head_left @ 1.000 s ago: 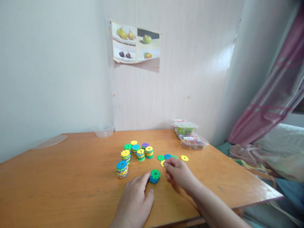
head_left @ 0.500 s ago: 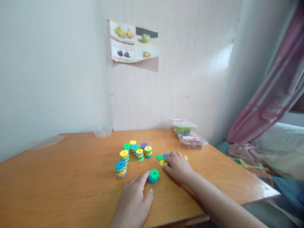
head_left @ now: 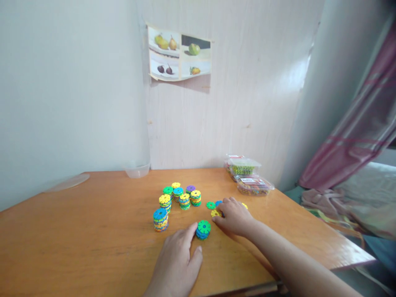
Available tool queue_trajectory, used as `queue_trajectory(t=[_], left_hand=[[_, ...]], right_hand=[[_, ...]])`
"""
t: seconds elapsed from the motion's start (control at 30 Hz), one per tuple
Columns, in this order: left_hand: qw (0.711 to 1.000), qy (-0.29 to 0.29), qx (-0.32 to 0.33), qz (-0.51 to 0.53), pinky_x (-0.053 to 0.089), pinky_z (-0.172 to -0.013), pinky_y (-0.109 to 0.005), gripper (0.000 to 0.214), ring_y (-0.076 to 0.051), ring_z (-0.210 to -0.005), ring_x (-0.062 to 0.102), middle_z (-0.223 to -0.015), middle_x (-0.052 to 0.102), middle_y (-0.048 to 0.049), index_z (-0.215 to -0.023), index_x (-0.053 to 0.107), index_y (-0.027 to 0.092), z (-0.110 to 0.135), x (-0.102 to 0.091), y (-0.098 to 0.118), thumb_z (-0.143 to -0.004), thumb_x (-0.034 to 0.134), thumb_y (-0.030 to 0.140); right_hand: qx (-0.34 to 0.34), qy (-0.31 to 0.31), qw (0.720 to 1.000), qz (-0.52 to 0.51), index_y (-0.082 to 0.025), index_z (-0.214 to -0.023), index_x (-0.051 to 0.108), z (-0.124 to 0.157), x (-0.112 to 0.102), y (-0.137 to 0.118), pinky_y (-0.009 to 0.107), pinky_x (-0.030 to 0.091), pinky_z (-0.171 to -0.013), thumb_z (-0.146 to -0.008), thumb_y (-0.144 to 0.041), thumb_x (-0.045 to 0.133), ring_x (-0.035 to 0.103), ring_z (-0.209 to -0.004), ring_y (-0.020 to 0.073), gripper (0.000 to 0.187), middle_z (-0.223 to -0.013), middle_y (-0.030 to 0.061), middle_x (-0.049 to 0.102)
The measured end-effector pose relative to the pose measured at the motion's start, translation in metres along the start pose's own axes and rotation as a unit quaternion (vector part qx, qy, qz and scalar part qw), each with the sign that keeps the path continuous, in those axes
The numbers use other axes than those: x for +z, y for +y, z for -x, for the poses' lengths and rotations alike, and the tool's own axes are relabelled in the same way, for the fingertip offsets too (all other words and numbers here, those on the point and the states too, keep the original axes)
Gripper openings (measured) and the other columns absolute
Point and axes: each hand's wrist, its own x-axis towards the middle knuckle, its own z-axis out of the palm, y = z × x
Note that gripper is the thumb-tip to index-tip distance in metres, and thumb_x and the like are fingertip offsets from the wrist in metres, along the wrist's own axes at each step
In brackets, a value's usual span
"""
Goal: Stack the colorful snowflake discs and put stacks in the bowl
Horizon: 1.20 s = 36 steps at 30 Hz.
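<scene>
My left hand (head_left: 179,258) lies flat on the wooden table (head_left: 77,231), fingers stretched out, its index fingertip touching a short stack topped by a green disc (head_left: 203,229). My right hand (head_left: 235,216) rests palm down over loose flat discs: a yellow disc (head_left: 215,213) sits at its fingertips, a green disc (head_left: 210,205) and a blue one (head_left: 218,203) lie just beyond. Its fingers are curled over the discs; what they hold is hidden. Several colourful disc stacks (head_left: 182,197) stand behind, and a taller blue-topped stack (head_left: 160,219) stands to the left.
Two clear plastic boxes of coloured pieces (head_left: 249,179) sit at the table's back right. A clear tub (head_left: 137,170) and a clear lid (head_left: 66,182) stand near the wall at the back left. The table's right edge drops off beside a bed with cloth.
My right hand has moved forward and lowered onto the loose discs, covering some. The left hand has stayed by the green-topped stack. The view shifted slightly.
</scene>
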Motion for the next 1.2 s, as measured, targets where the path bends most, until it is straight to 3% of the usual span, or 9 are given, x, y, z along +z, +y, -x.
queue_trajectory(t=[0.27, 0.47, 0.6, 0.77, 1.0, 1.1, 1.2], left_hand=[[1.000, -0.005, 0.002, 0.008, 0.040, -0.101, -0.038, 0.050, -0.023, -0.115, 0.058, -0.126, 0.066, -0.0050, -0.133, 0.055, 0.027, -0.001, -0.001, 0.000, -0.084, 0.050, 0.023], [1.000, -0.005, -0.006, 0.014, 0.040, -0.102, -0.037, 0.050, -0.023, -0.116, 0.058, -0.127, 0.066, -0.0059, -0.133, 0.056, 0.026, -0.001, -0.001, 0.002, -0.083, 0.051, 0.022], [1.000, -0.001, -0.006, 0.011, 0.041, -0.101, -0.037, 0.050, -0.023, -0.114, 0.059, -0.126, 0.066, -0.0052, -0.132, 0.057, 0.028, 0.000, -0.001, 0.002, -0.083, 0.051, 0.023], [1.000, -0.003, -0.011, 0.006, 0.041, -0.101, -0.037, 0.051, -0.024, -0.116, 0.058, -0.127, 0.066, -0.0062, -0.133, 0.057, 0.027, -0.001, -0.001, 0.001, -0.082, 0.052, 0.024], [1.000, 0.003, 0.000, 0.013, 0.041, -0.100, -0.037, 0.050, -0.022, -0.114, 0.059, -0.125, 0.066, -0.0030, -0.131, 0.056, 0.030, -0.001, 0.001, -0.003, -0.083, 0.051, 0.022], [1.000, 0.001, 0.000, 0.013, 0.041, -0.099, -0.037, 0.049, -0.023, -0.113, 0.059, -0.124, 0.067, -0.0035, -0.131, 0.056, 0.030, -0.001, 0.001, -0.002, -0.083, 0.051, 0.022], [1.000, 0.001, -0.001, 0.012, 0.041, -0.098, -0.037, 0.049, -0.023, -0.112, 0.060, -0.123, 0.067, -0.0036, -0.130, 0.057, 0.029, -0.002, 0.000, -0.001, -0.082, 0.051, 0.022]], right_hand=[[0.053, -0.045, 0.995, -0.076, -0.020, -0.081, 0.067, -0.015, 0.002, 0.007, 0.027, 0.034, -0.062, -0.071, -0.043, 0.069, 0.062, -0.086, 0.0237, 0.026, -0.092, 0.0088, 0.070], [0.064, -0.032, 0.995, -0.071, -0.020, -0.089, 0.065, -0.015, 0.002, 0.003, 0.028, 0.032, -0.060, -0.072, -0.043, 0.066, 0.065, -0.086, 0.0245, 0.028, -0.095, 0.0090, 0.070], [0.080, -0.057, 0.992, -0.074, -0.020, -0.083, 0.066, -0.016, 0.002, 0.005, 0.028, 0.031, -0.056, -0.071, -0.048, 0.066, 0.066, -0.080, 0.0250, 0.031, -0.090, 0.0087, 0.071], [0.094, -0.082, 0.985, -0.117, -0.020, -0.076, 0.065, -0.023, 0.001, 0.009, 0.025, 0.031, -0.054, -0.063, -0.041, 0.073, 0.063, -0.072, 0.0213, 0.026, -0.080, 0.0060, 0.071], [0.086, -0.037, 0.985, -0.144, -0.019, -0.082, 0.061, -0.025, 0.011, 0.007, 0.024, 0.030, -0.055, -0.062, -0.029, 0.070, 0.058, -0.071, 0.0176, 0.024, -0.079, 0.0038, 0.066], [0.087, 0.001, 0.969, -0.232, -0.018, -0.081, 0.058, -0.020, 0.012, 0.005, 0.023, 0.031, -0.055, -0.069, -0.022, 0.063, 0.054, -0.066, 0.0133, 0.014, -0.072, 0.0003, 0.062], [0.130, 0.006, 0.910, -0.393, -0.018, -0.083, 0.057, -0.009, 0.008, 0.000, 0.021, 0.031, -0.050, -0.076, -0.024, 0.057, 0.048, -0.055, 0.0103, 0.010, -0.063, -0.0033, 0.055]])
